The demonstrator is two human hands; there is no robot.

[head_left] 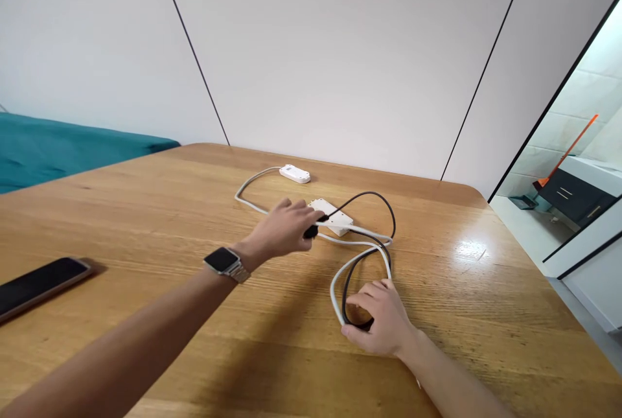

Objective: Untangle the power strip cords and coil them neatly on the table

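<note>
My left hand [289, 229], with a watch [222, 260] on its wrist, is closed around a black plug [311, 231] at the end of a black cable [374, 194]. It reaches over the near left side of a white power strip [340, 217], hiding part of it. My right hand [381, 317] curls its fingers and thumb around the near end of a loop, where a white cable [335, 288] and the black cable run together. Farther back lies a small white rounded block [295, 174], joined to a white cord [245, 196] that bends toward my left hand.
The wooden table [160, 223] reaches to a white panelled wall. A phone [41, 282] lies at the left edge of view. Behind the table on the left is a teal seat [72, 149]. A doorway on the right shows an orange-handled broom [566, 155] and a dark cabinet.
</note>
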